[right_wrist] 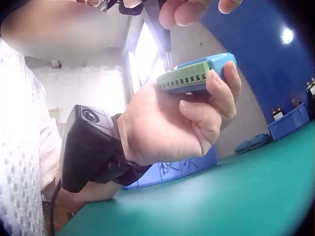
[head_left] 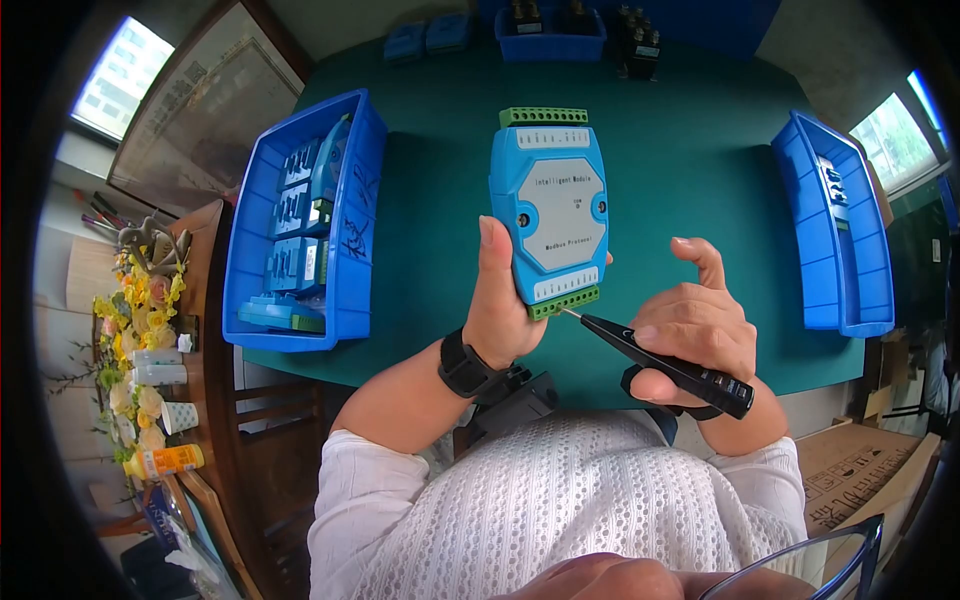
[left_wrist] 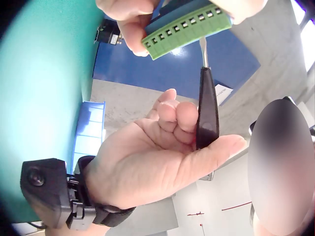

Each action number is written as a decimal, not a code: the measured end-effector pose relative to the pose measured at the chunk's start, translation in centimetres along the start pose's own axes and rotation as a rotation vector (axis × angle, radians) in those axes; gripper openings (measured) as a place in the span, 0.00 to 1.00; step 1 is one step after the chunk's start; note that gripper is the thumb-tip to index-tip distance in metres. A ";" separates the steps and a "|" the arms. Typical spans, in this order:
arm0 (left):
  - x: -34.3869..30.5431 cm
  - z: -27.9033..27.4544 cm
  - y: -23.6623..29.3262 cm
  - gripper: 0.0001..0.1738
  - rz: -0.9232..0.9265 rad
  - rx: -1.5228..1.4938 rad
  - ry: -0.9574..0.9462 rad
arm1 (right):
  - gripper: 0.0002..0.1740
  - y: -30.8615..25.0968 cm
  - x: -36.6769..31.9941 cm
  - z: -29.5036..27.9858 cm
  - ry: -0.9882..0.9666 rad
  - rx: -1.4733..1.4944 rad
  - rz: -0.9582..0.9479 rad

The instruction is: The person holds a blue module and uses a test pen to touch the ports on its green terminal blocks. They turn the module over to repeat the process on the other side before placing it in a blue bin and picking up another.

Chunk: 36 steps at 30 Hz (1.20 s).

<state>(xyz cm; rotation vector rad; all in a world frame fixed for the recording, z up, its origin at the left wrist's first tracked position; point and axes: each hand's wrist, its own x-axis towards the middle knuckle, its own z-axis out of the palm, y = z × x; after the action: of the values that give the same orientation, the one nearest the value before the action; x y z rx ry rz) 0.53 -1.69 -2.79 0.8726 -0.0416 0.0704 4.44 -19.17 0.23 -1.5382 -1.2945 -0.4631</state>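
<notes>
A blue module (head_left: pixel 550 205) with a grey label reading "Intelligent Module" is held up over the table by my left hand (head_left: pixel 500 300), thumb along its left side and fingers behind. Green screw terminal blocks line both of its ends. Between thumb and fingers, my right hand (head_left: pixel 695 325) grips a black-handled screwdriver (head_left: pixel 665 365). Its metal tip meets the near terminal block (head_left: pixel 563 303). In the left wrist view the flat screwdriver blade (left_wrist: pixel 204 51) is right at the edge of the green block (left_wrist: pixel 187 30). My right index finger is raised off the handle.
A blue bin (head_left: pixel 350 290) of similar modules stands on the left of the green table (head_left: pixel 430 200). Another blue bin (head_left: pixel 845 280), holding a few parts, is at the right. At the back are a blue tray (head_left: pixel 550 47), black components (head_left: pixel 638 50) and blue modules (head_left: pixel 405 42).
</notes>
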 end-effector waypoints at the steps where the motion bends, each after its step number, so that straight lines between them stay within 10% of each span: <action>1: 0.0 0.0 0.0 0.49 -0.003 0.000 0.001 | 0.21 0.0 0.0 0.0 0.003 0.002 -0.002; 36: -0.1 -0.2 -0.5 0.49 -0.130 -0.063 -0.027 | 0.15 -0.4 0.3 0.0 0.010 -0.017 -0.010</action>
<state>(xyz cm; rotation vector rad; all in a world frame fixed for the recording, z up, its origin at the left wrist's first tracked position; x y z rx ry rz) 0.53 -1.85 -3.36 0.8116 -0.0122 -0.0640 4.21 -19.12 0.61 -1.5424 -1.2942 -0.4885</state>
